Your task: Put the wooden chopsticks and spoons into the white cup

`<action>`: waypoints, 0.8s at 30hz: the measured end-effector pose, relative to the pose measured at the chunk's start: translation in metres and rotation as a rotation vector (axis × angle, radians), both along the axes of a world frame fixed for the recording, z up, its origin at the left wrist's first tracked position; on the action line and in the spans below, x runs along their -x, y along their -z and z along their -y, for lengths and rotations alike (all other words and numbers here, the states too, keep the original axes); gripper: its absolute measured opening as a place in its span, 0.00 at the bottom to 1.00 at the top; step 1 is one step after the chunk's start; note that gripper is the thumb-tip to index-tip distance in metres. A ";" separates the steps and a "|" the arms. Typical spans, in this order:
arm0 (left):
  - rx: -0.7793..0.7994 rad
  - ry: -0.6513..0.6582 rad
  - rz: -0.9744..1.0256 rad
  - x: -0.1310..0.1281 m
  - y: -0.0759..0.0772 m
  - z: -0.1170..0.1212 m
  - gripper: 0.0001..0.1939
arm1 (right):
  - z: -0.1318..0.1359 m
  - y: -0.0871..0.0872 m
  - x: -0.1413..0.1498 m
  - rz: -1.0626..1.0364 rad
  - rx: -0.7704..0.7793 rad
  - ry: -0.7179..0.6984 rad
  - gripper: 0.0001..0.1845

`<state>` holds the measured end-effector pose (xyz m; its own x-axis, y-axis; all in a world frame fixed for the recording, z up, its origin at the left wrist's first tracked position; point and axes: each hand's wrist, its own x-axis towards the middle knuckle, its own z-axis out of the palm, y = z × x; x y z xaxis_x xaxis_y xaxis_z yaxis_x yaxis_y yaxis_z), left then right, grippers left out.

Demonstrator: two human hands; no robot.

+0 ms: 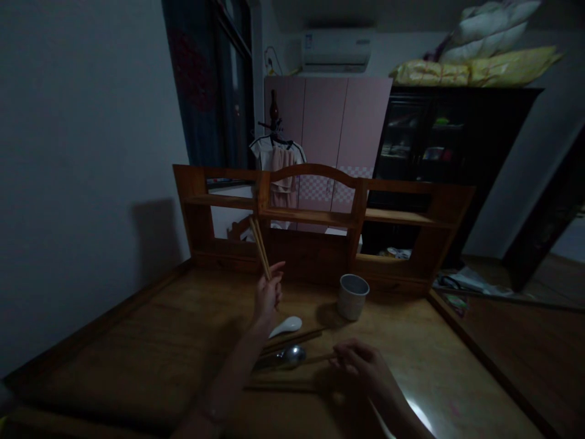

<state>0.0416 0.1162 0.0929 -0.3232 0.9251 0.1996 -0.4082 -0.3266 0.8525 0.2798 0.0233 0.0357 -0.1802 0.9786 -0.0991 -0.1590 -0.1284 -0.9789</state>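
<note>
My left hand (pixel 269 294) is raised above the wooden table (pixel 150 347), closed around a pair of wooden chopsticks (pixel 259 247) that point up and to the left. My right hand (pixel 361 364) rests low on the table, fingers pinched on the end of another wooden chopstick (pixel 315 360) lying flat. Between the hands lie a white ceramic spoon (pixel 286 325), a metal spoon (pixel 292 353) and more chopsticks (pixel 292 339). A pale cup (pixel 352 296) stands upright just beyond, to the right of my left hand.
A wooden shelf unit (pixel 320 216) runs along the table's far edge. A grey wall (pixel 82 158) borders the left. Behind are a pink wardrobe (pixel 329 122), a dark cabinet (pixel 439 146) with bedding on top, and clothes on a hanger (pixel 278 164). The room is dim.
</note>
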 end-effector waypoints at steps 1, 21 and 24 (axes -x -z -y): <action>-0.007 0.026 -0.026 0.005 -0.006 0.006 0.21 | -0.001 -0.001 0.006 -0.009 0.009 0.000 0.20; 0.149 0.126 -0.149 0.011 0.026 0.041 0.13 | 0.009 0.005 0.046 0.593 -0.680 -0.223 0.09; 0.163 0.124 -0.137 0.002 0.038 0.037 0.13 | 0.010 0.004 0.042 0.596 -0.718 -0.265 0.11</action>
